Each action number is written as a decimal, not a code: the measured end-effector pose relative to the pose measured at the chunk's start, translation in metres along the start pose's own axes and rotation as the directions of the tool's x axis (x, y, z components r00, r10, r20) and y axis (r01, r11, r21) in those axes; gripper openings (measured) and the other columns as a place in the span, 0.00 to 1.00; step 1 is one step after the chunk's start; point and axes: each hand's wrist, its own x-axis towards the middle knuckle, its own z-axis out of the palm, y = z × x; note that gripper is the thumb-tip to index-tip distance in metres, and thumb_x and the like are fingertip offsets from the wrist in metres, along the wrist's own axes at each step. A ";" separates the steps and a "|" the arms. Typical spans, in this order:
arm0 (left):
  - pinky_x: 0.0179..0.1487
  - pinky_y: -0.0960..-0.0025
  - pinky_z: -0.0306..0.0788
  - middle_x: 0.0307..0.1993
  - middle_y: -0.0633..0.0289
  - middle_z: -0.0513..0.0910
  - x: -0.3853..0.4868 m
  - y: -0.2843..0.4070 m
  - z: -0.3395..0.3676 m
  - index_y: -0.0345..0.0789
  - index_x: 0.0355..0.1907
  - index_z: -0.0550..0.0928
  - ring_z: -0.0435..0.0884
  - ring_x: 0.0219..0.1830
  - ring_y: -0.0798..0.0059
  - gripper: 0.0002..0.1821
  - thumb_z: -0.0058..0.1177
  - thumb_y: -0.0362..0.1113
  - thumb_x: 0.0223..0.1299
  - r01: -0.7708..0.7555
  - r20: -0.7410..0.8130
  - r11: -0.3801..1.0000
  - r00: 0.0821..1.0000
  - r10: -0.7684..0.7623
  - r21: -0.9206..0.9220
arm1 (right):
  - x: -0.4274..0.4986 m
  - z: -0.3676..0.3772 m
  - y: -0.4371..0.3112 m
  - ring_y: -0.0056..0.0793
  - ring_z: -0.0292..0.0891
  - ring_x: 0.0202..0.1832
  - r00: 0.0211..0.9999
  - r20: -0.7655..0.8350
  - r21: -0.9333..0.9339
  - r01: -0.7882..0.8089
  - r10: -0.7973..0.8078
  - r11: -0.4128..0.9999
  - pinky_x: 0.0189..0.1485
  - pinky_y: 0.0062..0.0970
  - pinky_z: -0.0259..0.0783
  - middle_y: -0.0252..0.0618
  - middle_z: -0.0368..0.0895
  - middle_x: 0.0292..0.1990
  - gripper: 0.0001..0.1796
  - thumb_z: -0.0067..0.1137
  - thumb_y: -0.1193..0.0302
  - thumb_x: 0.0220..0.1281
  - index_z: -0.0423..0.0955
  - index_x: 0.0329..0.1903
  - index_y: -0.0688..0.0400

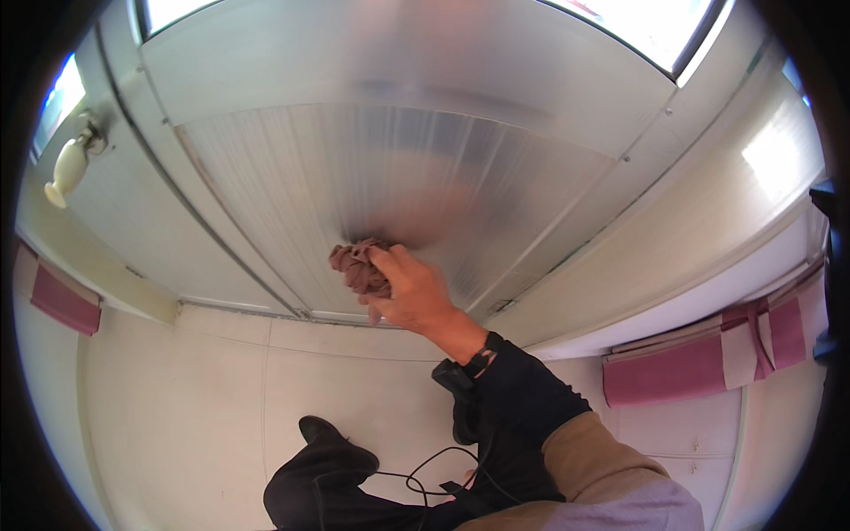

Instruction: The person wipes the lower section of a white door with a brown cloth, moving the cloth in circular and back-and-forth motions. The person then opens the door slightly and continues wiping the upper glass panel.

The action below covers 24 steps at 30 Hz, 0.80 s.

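Note:
My right hand (pixel 418 289) grips a crumpled brownish-mauve cloth (pixel 362 269) and presses it to the lower part of a door's shiny, ribbed panel (pixel 292 179). A loose end of the cloth hangs below my thumb. Around my right wrist is a black strap with a small black device (pixel 453 376). Between my legs, behind loops of a thin black cable (pixel 425 488), a small patch of what may be my left hand (pixel 469 479) shows; most of it is hidden. The panel reflects a blurred shape above the cloth.
A cream-handled lever (pixel 70 166) juts out at the left. Pink-and-beige folded fabric (pixel 671 378) hangs at the right, and a similar piece (pixel 65 299) at the left. Below the panel lies a pale floor (pixel 199 391) with seams. My dark shoe (pixel 332 441) stands on it.

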 end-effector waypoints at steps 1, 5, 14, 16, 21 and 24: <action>0.19 0.74 0.48 0.12 0.71 0.74 -0.005 -0.001 -0.007 0.46 0.15 0.67 0.64 0.10 0.88 0.18 0.44 0.29 0.61 -0.015 -0.051 1.000 0.999 0.014 -0.027 | 0.002 -0.002 -0.001 0.46 0.84 0.39 1.000 -0.012 0.007 0.009 -0.009 1.000 0.38 0.42 0.81 0.39 0.80 0.47 0.38 0.78 0.71 0.42 0.78 0.62 0.50; 0.24 0.72 0.56 0.13 0.70 0.69 -0.032 -0.012 -0.086 0.43 0.23 0.63 0.64 0.14 0.82 0.21 0.54 0.25 0.71 -0.007 -0.377 1.000 0.926 -0.001 -0.018 | 0.005 -0.010 -0.001 0.48 0.85 0.45 0.998 -0.034 -0.032 0.050 -0.051 0.998 0.44 0.42 0.83 0.40 0.80 0.48 0.39 0.78 0.73 0.41 0.79 0.63 0.50; 0.37 0.71 0.71 0.29 0.66 0.82 -0.085 -0.100 -0.142 0.31 0.42 0.83 0.79 0.30 0.80 0.17 0.57 0.45 0.79 0.920 -0.649 0.362 0.369 -0.665 0.153 | 0.010 -0.006 -0.032 0.33 0.85 0.57 0.926 0.162 0.569 -0.369 0.340 0.735 0.57 0.35 0.82 0.42 0.84 0.58 0.33 0.73 0.77 0.62 0.73 0.69 0.63; 0.41 0.68 0.75 0.37 0.60 0.88 -0.089 -0.117 -0.132 0.28 0.50 0.85 0.84 0.35 0.76 0.20 0.56 0.47 0.80 0.963 -0.570 0.204 0.268 -0.776 0.176 | 0.011 -0.015 -0.050 0.31 0.83 0.59 0.900 0.217 0.711 -0.411 0.378 0.570 0.60 0.35 0.81 0.42 0.83 0.60 0.32 0.71 0.77 0.66 0.71 0.70 0.65; 0.57 0.67 0.77 0.56 0.53 0.87 -0.096 -0.128 -0.121 0.27 0.68 0.80 0.85 0.54 0.70 0.27 0.54 0.47 0.81 0.941 -0.465 0.324 0.246 -0.850 -0.094 | 0.010 -0.016 -0.087 0.30 0.81 0.60 0.889 0.326 0.827 -0.434 0.322 0.358 0.65 0.32 0.77 0.41 0.82 0.60 0.33 0.71 0.73 0.65 0.70 0.70 0.64; 0.65 0.66 0.74 0.61 0.53 0.85 -0.100 -0.130 -0.121 0.26 0.71 0.78 0.82 0.61 0.70 0.27 0.55 0.44 0.81 0.850 -0.457 0.476 0.339 -0.822 -0.227 | 0.004 -0.010 -0.098 0.29 0.80 0.61 0.871 0.415 0.816 -0.484 0.262 0.317 0.67 0.32 0.74 0.41 0.80 0.61 0.33 0.69 0.67 0.68 0.69 0.71 0.63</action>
